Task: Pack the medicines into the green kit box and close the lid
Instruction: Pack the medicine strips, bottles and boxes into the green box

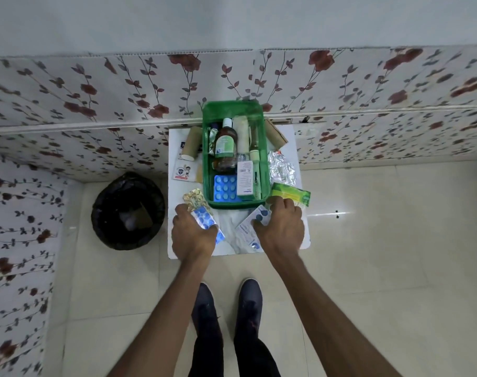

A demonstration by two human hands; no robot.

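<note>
The green kit box (265,159) stands open on a small white table (299,170), its lid (231,108) tipped up at the far end. Inside lie a brown syrup bottle (225,148), a blue blister pack (225,188), a white carton (245,177) and tubes. My left hand (192,232) is shut on a blue blister strip (204,219) at the box's near left corner, next to a gold foil strip (195,200). My right hand (280,227) rests on a white and blue medicine carton (249,227) at the near right; whether it grips it is unclear.
A green packet (291,194) and a silver foil strip (282,168) lie right of the box. Cardboard rolls (191,144) and small cards (183,171) lie to its left. A black-lined bin (128,210) stands on the floor left of the table. Floral walls surround the spot.
</note>
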